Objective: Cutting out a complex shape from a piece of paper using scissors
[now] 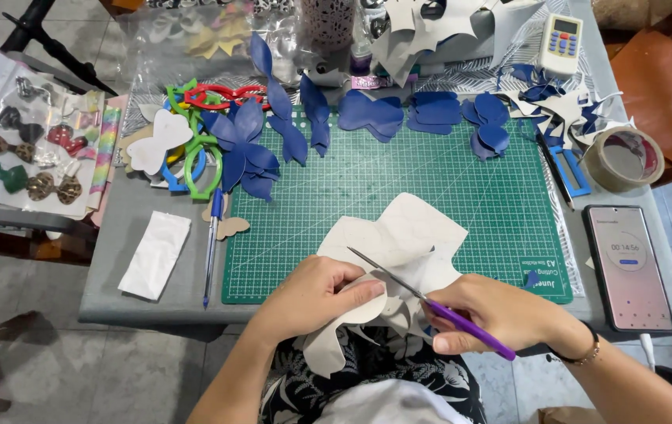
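Scissors (430, 302) in right hand's (501, 314) grip; left (312, 294) pinches cream sheet (399, 243); phone (628, 267) alongside.

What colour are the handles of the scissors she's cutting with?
Purple. The scissors sit in the right hand, clearest in the head view.

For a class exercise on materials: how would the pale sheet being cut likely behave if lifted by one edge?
The pale sheet would probably flop: its cut lobes already droop off the table edge below the left hand. It looks thin and light, since the scissors in the right hand slice it. Likely flexible, not brittle.
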